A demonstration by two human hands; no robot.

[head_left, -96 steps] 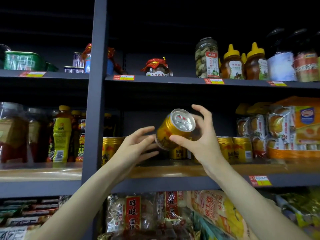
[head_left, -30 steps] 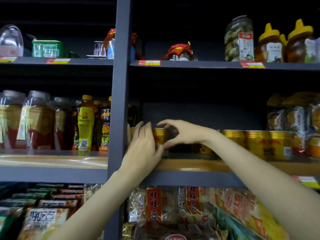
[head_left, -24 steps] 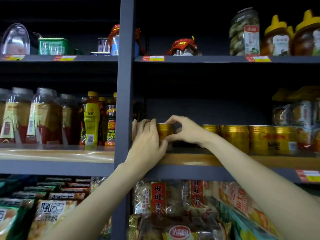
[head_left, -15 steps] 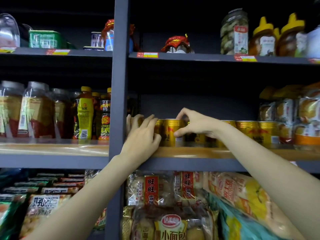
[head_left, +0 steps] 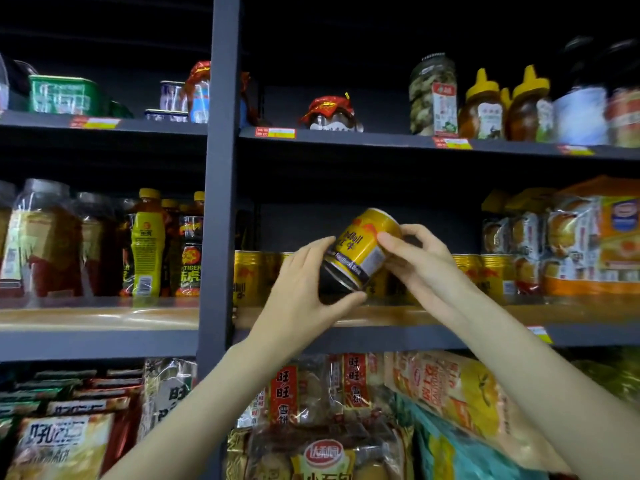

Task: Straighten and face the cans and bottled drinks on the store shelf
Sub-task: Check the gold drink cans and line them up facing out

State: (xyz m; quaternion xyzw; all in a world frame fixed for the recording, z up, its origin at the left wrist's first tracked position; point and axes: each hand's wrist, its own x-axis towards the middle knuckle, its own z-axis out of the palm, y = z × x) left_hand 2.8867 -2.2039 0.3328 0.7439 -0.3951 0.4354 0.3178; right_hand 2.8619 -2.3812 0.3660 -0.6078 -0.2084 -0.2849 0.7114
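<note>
Both grips on one gold can (head_left: 360, 252): left hand (head_left: 304, 289) cupping the dark base, right hand (head_left: 415, 258) pinching near the top. Held clear above the shelf (head_left: 433, 311), long axis tilted, top leaning up-right. Needs righting before joining the can row (head_left: 249, 275) behind.

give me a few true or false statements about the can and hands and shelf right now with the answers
1. Both hands hold one gold can. True: the left hand grips its lower end, the right hand its upper part.
2. The held can stands upright on the shelf. False: it is tilted, lifted above the wooden shelf board.
3. More gold cans stand in a row behind the hands. True.
4. The yellow-capped honey bottles share the cans' shelf. False: they stand one shelf higher.
5. The yellow-labelled drink bottle is right of the grey upright post. False: left of it.
</note>
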